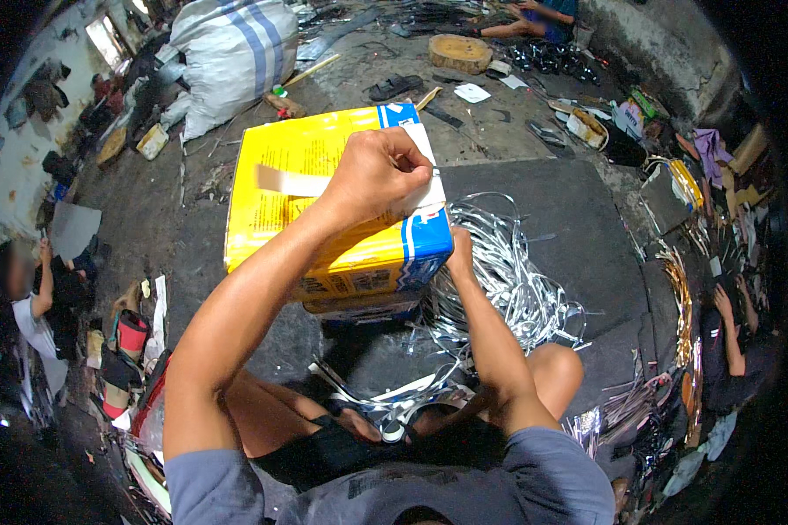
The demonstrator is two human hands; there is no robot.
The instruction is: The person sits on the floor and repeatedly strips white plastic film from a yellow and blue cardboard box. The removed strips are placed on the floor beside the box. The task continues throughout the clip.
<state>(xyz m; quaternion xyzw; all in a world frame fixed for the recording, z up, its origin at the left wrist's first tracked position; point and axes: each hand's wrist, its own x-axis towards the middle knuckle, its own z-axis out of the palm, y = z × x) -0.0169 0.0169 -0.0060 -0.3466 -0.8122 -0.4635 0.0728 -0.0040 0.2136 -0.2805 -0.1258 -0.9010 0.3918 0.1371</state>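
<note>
A yellow and blue cardboard box (pixel 289 149) stands tilted on the floor in front of my knees. A white strip of tape (pixel 284 181) runs across its top face. My left hand (pixel 378 173) is clenched in a fist on the right end of that strip, at the box's top right edge. My right hand (pixel 460 248) holds the box at its lower right blue corner, with the fingers partly hidden behind the box. A roll of tape (pixel 392 430) lies between my legs near my lap.
A heap of shiny silver strips (pixel 521 284) lies on a dark mat (pixel 578 219) right of the box. A big white sack with blue stripes (pixel 236 48) and a round wooden block (pixel 460 52) stand farther off. Other people sit at the left (pixel 35 302), right (pixel 735 341) and top (pixel 538 16).
</note>
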